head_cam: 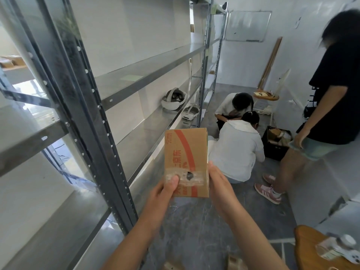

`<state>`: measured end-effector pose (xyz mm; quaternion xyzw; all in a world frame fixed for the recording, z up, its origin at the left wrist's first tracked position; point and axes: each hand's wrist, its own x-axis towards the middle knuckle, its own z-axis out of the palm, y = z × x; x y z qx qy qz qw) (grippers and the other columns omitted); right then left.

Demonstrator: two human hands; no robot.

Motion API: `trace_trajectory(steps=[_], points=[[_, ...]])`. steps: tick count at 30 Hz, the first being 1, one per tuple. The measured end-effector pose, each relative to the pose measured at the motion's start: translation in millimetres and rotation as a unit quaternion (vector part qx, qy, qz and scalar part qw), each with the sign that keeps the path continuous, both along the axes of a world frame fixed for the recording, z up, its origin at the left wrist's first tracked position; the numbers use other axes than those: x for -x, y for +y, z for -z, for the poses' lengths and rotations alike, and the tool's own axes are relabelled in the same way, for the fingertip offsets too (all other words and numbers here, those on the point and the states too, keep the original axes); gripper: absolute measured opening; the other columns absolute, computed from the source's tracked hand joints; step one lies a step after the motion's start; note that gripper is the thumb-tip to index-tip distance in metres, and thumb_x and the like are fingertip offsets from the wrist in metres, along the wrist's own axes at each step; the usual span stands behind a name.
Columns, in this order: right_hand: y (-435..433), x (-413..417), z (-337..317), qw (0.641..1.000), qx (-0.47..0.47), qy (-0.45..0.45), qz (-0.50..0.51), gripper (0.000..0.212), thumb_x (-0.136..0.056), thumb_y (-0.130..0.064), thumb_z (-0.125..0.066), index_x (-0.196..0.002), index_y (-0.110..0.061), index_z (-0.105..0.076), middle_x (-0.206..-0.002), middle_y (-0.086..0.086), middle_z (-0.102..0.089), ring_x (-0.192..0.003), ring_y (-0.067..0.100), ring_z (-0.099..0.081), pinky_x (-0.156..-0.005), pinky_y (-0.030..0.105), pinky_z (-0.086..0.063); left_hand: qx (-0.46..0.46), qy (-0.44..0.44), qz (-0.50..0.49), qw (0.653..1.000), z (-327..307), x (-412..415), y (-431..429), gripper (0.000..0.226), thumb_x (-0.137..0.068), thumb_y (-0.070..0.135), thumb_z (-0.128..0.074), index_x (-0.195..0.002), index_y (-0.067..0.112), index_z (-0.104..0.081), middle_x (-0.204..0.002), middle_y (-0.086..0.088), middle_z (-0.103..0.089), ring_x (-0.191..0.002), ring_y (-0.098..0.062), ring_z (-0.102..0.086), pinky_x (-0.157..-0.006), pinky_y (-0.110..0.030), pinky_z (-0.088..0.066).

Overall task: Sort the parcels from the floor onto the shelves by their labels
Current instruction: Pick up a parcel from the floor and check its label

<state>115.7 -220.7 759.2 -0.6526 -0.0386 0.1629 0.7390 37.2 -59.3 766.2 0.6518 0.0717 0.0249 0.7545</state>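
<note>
Cardboard filled the middle of the view: we held one small parcel (186, 162) upright in front of us, above the grey floor (194, 230) and just to the right of the metal shelves (136, 75). Our left hand (163, 191) gripped its lower left corner, thumb pressed onto the strip of clear tape across the face. Our right hand (218, 184) clasped the lower right edge, fingers wrapped behind where we could not see them. Red bands and red printed characters ran across the brown face, and a small dark hole showed in the tape. Whether any sorting label sat on the box we could not tell from this side.

On the shelf beyond lay two white headsets (174, 99), with a pale green sheet (131, 77) on the level above. Further down the aisle two people crouched (238, 152) beside a black crate (275, 145) of boxes, and a third person (329, 106) stood at the right.
</note>
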Motion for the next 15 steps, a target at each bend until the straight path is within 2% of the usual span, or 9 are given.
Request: trace_trajectory(steps=[1,4,6,11,15], points=[[-2,-3,5,1.0,-0.019,0.02,-0.003,0.067,-0.086,-0.069,-0.054,-0.14,-0.03,-0.052,-0.139,-0.004,-0.061,-0.128,0.017,-0.058,-0.113,0.05,-0.039,0.019,-0.002,0.003,1.0,0,-2,-1,0.058,-0.081,0.061,-0.058,-0.124,0.022,-0.066,-0.123,-0.004,-0.073,-0.119,-0.018,-0.066,-0.109,-0.043,-0.043],[-3,-1,-1,0.997,-0.074,0.023,-0.019,0.054,-0.095,-0.053,-0.05,-0.136,-0.02,-0.058,-0.134,0.006,-0.066,-0.127,0.024,-0.06,-0.111,0.051,-0.042,0.051,-0.005,0.008,0.999,2,-8,-1,0.05,-0.092,0.052,-0.046,-0.129,0.021,-0.06,-0.128,-0.007,-0.07,-0.123,-0.021,-0.063,-0.113,-0.047,-0.039],[-3,-1,-3,0.995,-0.096,0.014,-0.01,0.052,-0.09,-0.049,-0.052,-0.132,-0.019,-0.061,-0.131,0.008,-0.068,-0.125,0.027,-0.061,-0.108,0.053,-0.044,0.046,-0.006,0.009,0.999,1,-10,-1,0.05,-0.097,0.053,-0.04,-0.131,0.022,-0.058,-0.13,-0.005,-0.069,-0.124,-0.018,-0.062,-0.113,-0.046,-0.04],[-1,0,-6,0.994,-0.108,-0.003,0.01,0.038,-0.1,-0.036,-0.048,-0.132,-0.02,-0.06,-0.128,0.007,-0.069,-0.122,0.028,-0.062,-0.1,0.049,-0.052,0.048,-0.026,-0.017,0.998,6,-8,-1,0.054,-0.09,0.051,-0.047,-0.133,0.022,-0.057,-0.13,-0.003,-0.069,-0.123,-0.017,-0.063,-0.113,-0.047,-0.04],[-1,4,-9,0.996,-0.085,-0.033,0.021,0.033,-0.098,-0.032,-0.055,-0.13,-0.026,-0.058,-0.121,0.004,-0.072,-0.11,0.023,-0.068,-0.09,0.046,-0.056,0.007,-0.074,-0.112,0.991,10,-10,-1,0.046,-0.092,0.048,-0.046,-0.137,0.041,-0.045,-0.114,0.009,-0.071,-0.108,-0.011,-0.07,-0.098,-0.045,-0.054]])
